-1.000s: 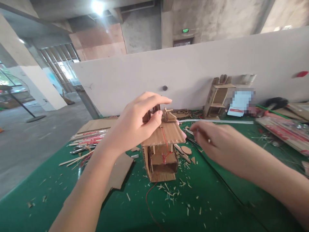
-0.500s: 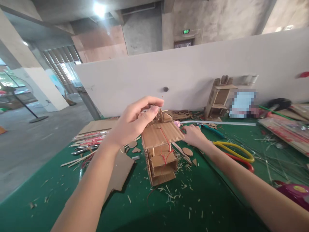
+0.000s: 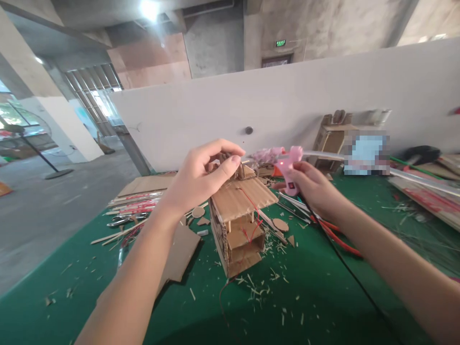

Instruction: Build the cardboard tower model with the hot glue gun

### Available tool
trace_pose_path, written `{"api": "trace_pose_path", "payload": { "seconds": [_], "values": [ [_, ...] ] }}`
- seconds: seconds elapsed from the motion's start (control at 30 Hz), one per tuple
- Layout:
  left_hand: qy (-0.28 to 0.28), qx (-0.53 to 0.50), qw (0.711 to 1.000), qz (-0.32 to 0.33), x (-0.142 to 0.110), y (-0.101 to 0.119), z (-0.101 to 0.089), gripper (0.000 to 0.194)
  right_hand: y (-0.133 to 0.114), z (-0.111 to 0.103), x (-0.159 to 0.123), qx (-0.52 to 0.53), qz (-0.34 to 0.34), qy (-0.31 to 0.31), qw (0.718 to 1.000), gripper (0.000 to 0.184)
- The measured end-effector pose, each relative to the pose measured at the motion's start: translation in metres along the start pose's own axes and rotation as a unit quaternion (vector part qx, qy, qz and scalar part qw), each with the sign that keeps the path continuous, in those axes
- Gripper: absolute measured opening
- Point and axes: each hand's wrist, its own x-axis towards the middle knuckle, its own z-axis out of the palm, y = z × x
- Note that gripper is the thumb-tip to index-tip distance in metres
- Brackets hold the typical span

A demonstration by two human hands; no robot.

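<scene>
Cardboard house (image 3: 239, 225) stood on the green counter (image 3: 316, 297); left hand (image 3: 201, 177) pinched its rooftop, right hand (image 3: 312, 189) clamped a pink glue gun (image 3: 287, 167) just beside it.

A green lit sign (image 3: 281, 43) hangs on the far concrete wall above a doorway (its characters are too small to read). No other text is legible.

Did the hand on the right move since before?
Yes. The right hand rose off the green table, now gripping a pink glue gun.
</scene>
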Motion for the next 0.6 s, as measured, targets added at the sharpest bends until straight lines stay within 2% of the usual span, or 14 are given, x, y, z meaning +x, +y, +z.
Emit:
{"api": "trace_pose_path", "payload": {
  "seconds": [0.07, 0.13, 0.23, 0.37, 0.5, 0.6],
  "values": [
    [0.003, -0.021, 1.000, -0.001, 0.000, -0.003, 0.002, 0.023, -0.021, -0.012, -0.004, 0.058, -0.009, 0.005, 0.998, 0.018],
    [0.019, -0.080, 0.997, 0.003, 0.001, -0.006, 0.006, 0.033, -0.040, -0.023, -0.009, 0.180, -0.023, 0.036, 0.983, 0.006],
    [0.051, -0.175, 0.983, -0.010, 0.004, -0.010, 0.010, 0.054, -0.063, -0.033, -0.019, 0.225, -0.005, 0.047, 0.973, 0.011],
    [0.102, -0.206, 0.973, -0.035, 0.009, -0.015, 0.009, 0.072, -0.079, -0.038, -0.031, 0.127, 0.011, 0.040, 0.991, 0.023],
    [0.176, -0.203, 0.963, 0.000, 0.010, -0.023, 0.004, 0.065, -0.086, -0.043, -0.038, -0.026, -0.028, 0.070, 0.997, 0.030],
    [0.230, -0.113, 0.966, 0.034, 0.007, -0.023, -0.003, 0.057, -0.090, -0.048, -0.042, -0.092, -0.052, 0.084, 0.991, 0.031]
  ]
}}
